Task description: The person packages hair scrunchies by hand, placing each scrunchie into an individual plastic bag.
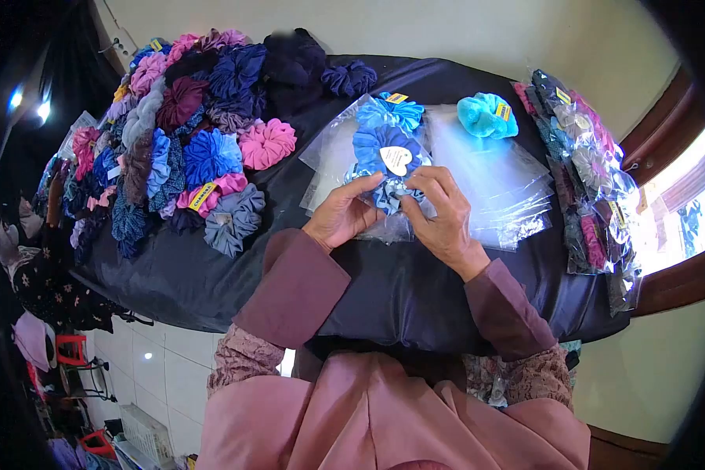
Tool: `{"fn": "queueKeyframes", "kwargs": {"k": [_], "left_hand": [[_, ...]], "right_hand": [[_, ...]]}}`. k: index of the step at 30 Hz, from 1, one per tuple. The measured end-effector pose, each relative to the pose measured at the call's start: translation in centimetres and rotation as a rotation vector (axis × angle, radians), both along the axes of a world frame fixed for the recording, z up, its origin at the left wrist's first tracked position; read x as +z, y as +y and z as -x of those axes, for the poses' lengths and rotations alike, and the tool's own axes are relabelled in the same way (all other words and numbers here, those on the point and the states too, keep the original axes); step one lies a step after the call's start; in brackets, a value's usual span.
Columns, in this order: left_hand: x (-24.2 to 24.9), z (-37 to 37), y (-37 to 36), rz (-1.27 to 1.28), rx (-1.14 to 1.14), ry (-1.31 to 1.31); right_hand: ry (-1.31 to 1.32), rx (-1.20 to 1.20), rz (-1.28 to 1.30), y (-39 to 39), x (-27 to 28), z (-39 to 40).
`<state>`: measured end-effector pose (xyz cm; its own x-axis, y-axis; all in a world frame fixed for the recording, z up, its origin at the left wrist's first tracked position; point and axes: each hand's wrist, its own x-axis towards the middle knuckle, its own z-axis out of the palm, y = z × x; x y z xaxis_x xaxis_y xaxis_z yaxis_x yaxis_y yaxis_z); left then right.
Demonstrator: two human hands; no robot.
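Both hands are pinching the same thing here: a stack of blue scrunchies (388,160) tucked into a clear plastic bag (338,149). The left hand (341,215) has its fingers curled closed on the lower left edge of the bundle, thumb up against the fabric. The right hand (444,211) is clamped on the lower right edge, fingertips meeting the left ones right at the bottom of the bundle. So the scrunchies sit just above and between the two grips, on the dark cloth-covered table (399,290).

There's a little white heart tag (396,159) on the top blue scrunchie, just above the fingertips. Further up from the grip is a lighter blue scrunchie (390,112) with a yellow label, touching the held bundle.

Right of the right hand there's a pile of empty clear bags (497,188), and a teal scrunchie (487,115) sits at the far end of it. Way off to the right is a heap of already bagged scrunchies (587,172). Left of the left hand, well apart, is a big loose pile of scrunchies (184,133) in pink, purple, blue and grey.
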<state>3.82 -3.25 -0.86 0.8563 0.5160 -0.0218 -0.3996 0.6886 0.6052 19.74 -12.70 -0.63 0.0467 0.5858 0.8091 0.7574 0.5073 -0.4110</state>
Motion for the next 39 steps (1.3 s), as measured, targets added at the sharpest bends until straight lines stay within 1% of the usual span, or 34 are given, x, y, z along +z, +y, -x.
{"fn": "queueKeyframes", "kwargs": {"k": [3, 5, 7, 9, 10, 12, 16, 19, 21, 22, 26, 28, 32, 34, 35, 37, 38, 39], "left_hand": [[0.3, 0.0, 0.1, 0.002, 0.012, -0.009], [0.6, 0.0, 0.2, 0.034, 0.085, -0.074], [0.9, 0.0, 0.4, 0.012, 0.072, -0.098], [0.9, 0.1, 0.4, -0.007, 0.157, -0.1], [0.9, 0.1, 0.4, -0.007, 0.158, -0.1], [0.9, 0.1, 0.4, 0.004, 0.14, -0.088], [0.4, -0.1, 0.0, 0.013, 0.132, -0.078], [0.7, -0.4, -0.6, 0.023, 0.097, -0.059], [1.1, -0.4, -1.1, -0.028, -0.021, -0.106], [0.1, -0.3, -0.6, -0.028, -0.047, -0.077], [-0.1, -0.5, -0.7, -0.051, -0.079, -0.105], [0.6, -0.6, -1.1, -0.029, -0.069, -0.059], [-1.1, -0.7, -0.3, 0.004, -0.055, -0.06], [-1.8, -0.5, 0.3, 0.089, -0.218, -0.216], [-2.2, -0.6, 0.5, 0.081, -0.22, -0.218], [-1.2, -0.7, -0.1, 0.067, -0.078, -0.078], [-0.8, -0.7, -0.3, 0.07, -0.08, -0.076], [-0.4, -0.6, -0.5, 0.045, -0.031, -0.091]], "right_hand": [[-0.029, 0.022, -0.013, 0.0, 0.4, 0.1], [-0.021, 0.006, -0.012, -0.4, 1.0, 0.4], [-0.015, -0.006, -0.012, -0.6, 1.3, 0.4], [-0.146, 0.03, -0.026, -0.7, 1.4, 0.1], [-0.147, 0.031, -0.026, -0.6, 1.4, 0.1], [-0.279, 0.103, 0.012, -0.5, 1.1, 0.1], [-0.278, 0.124, 0.099, -0.9, 1.2, 0.6], [-0.266, 0.129, 0.136, -1.0, 1.4, 0.9], [-0.294, 0.143, 0.192, -1.0, 1.4, 1.0], [-0.293, 0.144, 0.193, -1.0, 1.3, 0.9], [-0.304, 0.137, 0.204, -0.8, 0.9, 0.8], [-0.312, 0.128, 0.197, -0.7, 0.9, 0.8], [-0.283, 0.127, 0.155, -0.3, 0.6, 0.8], [-0.277, 0.116, 0.122, -0.2, 0.0, 0.6], [-0.257, 0.118, 0.105, -0.1, -0.4, 0.5], [-0.237, 0.115, 0.083, 0.1, -0.1, 0.3], [-0.253, 0.095, 0.067, -0.1, 0.0, 0.2], [-0.269, 0.076, 0.051, -0.2, 0.2, 0.2]]}}
